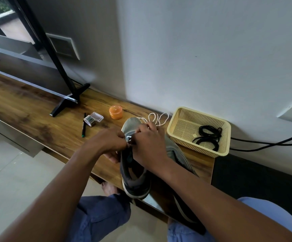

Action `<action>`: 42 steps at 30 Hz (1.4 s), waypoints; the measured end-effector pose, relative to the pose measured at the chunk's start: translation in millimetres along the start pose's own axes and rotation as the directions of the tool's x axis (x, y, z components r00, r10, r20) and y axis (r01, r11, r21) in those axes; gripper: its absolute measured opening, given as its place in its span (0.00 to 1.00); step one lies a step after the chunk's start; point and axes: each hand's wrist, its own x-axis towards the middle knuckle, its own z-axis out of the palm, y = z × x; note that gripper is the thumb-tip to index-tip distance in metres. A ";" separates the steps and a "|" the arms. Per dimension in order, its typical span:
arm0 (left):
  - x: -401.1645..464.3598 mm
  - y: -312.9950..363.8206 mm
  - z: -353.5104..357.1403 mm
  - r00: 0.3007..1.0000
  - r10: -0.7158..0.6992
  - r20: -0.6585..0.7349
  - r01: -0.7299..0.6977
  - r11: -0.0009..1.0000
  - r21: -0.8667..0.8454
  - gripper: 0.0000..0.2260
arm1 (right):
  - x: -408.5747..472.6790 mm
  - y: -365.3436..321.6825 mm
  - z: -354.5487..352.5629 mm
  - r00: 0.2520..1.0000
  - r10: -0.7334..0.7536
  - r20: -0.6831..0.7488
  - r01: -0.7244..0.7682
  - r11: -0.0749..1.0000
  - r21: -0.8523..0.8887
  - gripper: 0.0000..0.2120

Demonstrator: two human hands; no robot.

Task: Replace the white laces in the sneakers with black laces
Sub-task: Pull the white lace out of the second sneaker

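Observation:
A grey sneaker point(133, 173) lies on the wooden shelf point(37, 109), toe toward the wall. A second sneaker point(182, 161) lies beside it on the right, mostly under my right arm. My left hand point(110, 138) and my right hand point(148, 145) meet over the first sneaker's front eyelets, fingers curled and pinching the white lace point(128, 137) there. Loose loops of white lace point(157, 118) trail past the toe toward the wall. Black laces point(208, 137) lie coiled in the yellow basket point(175, 135).
On the shelf left of the sneaker are an orange round container point(115, 112), a small clear plastic box point(93, 118) and a black pen point(83, 124). A TV stand foot point(68, 100) stands further left. Black cables point(264, 143) run along the wall at right.

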 end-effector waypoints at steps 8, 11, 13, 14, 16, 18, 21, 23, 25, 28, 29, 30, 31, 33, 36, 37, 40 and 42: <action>4.0 -2.2 0.2 0.999 -0.030 -0.042 0.031 0.999 0.015 0.05 | 14.3 18.0 -17.2 0.919 0.389 -0.066 -0.370 0.908 0.198 0.07; 6.0 -3.6 0.1 0.999 -0.029 -0.031 0.029 0.999 0.022 0.04 | 14.3 21.0 -16.4 0.893 0.444 -0.073 -0.431 0.891 0.146 0.11; 5.8 -3.9 0.2 0.999 -0.020 -0.025 0.020 1.000 0.022 0.04 | 13.2 19.2 -14.4 0.914 0.399 -0.072 -0.387 0.911 0.140 0.12; 5.5 -3.9 0.2 1.000 -0.014 -0.021 0.014 1.000 0.022 0.04 | 12.9 17.7 -13.7 0.939 0.336 -0.078 -0.322 0.935 0.148 0.14; 4.4 -3.5 -0.4 1.000 -0.007 -0.004 0.007 1.000 0.025 0.04 | 12.0 12.0 -14.5 0.985 0.157 -0.070 -0.144 0.977 0.156 0.16; 4.3 -4.0 -1.1 1.000 -0.002 0.009 0.002 1.000 0.030 0.06 | 8.8 2.7 -14.7 1.000 -0.002 0.013 0.001 0.995 0.095 0.13; 4.4 -5.3 -2.5 1.000 0.014 0.018 -0.015 0.999 0.031 0.06 | 1.4 -3.2 -4.3 0.987 -0.110 0.120 0.108 0.994 0.028 0.14; 4.5 -5.7 -3.0 1.000 0.016 0.014 -0.017 0.999 0.028 0.05 | -0.8 1.4 0.1 0.989 -0.113 0.099 0.112 0.994 0.017 0.10; 4.3 -5.4 -2.9 1.000 0.006 0.008 -0.007 1.000 0.027 0.05 | -0.3 3.5 -1.7 0.994 -0.091 0.063 0.089 0.996 0.028 0.07; 4.2 -3.7 -2.1 1.000 -0.017 -0.001 0.017 0.999 0.036 0.06 | 1.2 1.9 -8.1 1.000 0.017 0.016 -0.018 0.998 0.054 0.07; 3.4 -2.9 -1.8 1.000 -0.021 -0.006 0.021 0.999 0.032 0.07 | 1.7 1.5 -10.4 0.997 0.075 0.014 -0.076 0.992 0.102 0.08; 2.9 -2.2 -1.8 1.000 -0.020 -0.012 0.020 0.999 0.030 0.07 | 1.7 1.0 -12.5 0.990 0.140 0.019 -0.141 0.975 0.170 0.07; 2.3 -1.0 -1.2 1.000 -0.017 -0.018 0.018 0.999 0.031 0.07 | 1.7 0.9 -13.8 0.979 0.200 0.029 -0.202 0.951 0.236 0.06; 0.0 2.3 0.3 0.999 -0.013 -0.031 0.014 0.999 0.050 0.08 | 0.4 -0.7 -14.1 0.959 0.279 0.055 -0.282 0.910 0.305 0.05; -2.9 5.8 2.2 0.998 -0.011 -0.061 0.017 0.994 0.106 0.10 | -1.4 -3.7 -14.7 0.936 0.349 0.045 -0.338 0.856 0.391 0.05; -3.7 6.3 2.3 0.997 -0.007 -0.072 0.016 0.992 0.128 0.09 | 0.3 -2.4 -15.6 0.919 0.392 0.044 -0.370 0.819 0.438 0.05; -3.5 4.4 2.5 0.996 0.005 -0.090 0.008 0.989 0.146 0.07 | 10.4 5.6 -22.7 0.858 0.501 0.114 -0.488 0.726 0.485 0.06; -3.2 2.5 3.6 0.995 0.004 -0.101 0.014 0.985 0.173 0.08 | 14.1 11.5 -25.2 0.838 0.527 0.142 -0.523 0.702 0.483 0.07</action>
